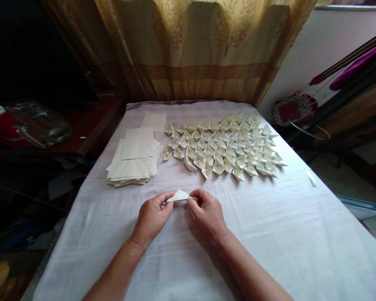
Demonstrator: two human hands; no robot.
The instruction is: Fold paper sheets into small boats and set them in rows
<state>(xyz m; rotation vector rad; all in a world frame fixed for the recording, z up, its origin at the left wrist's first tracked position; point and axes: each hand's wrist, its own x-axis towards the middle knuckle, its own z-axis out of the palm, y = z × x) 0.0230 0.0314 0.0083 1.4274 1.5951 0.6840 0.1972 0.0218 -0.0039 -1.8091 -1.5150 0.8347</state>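
My left hand (153,215) and my right hand (207,211) both pinch a small folded piece of cream paper (179,195), a pointed triangular shape, held just above the white cloth (269,234) near the table's middle. Each hand grips one end of it with thumb and fingers closed. Beyond the hands lies a wide spread of several finished folded paper boats (225,146) in rows. To the left sits a stack of flat cream paper sheets (133,161).
A patterned gold curtain (191,50) hangs behind the table. A dark side table with a glass jug (39,123) stands at the left. A small paper scrap (311,177) lies near the right edge. Clutter and a round red object (293,110) sit at the right.
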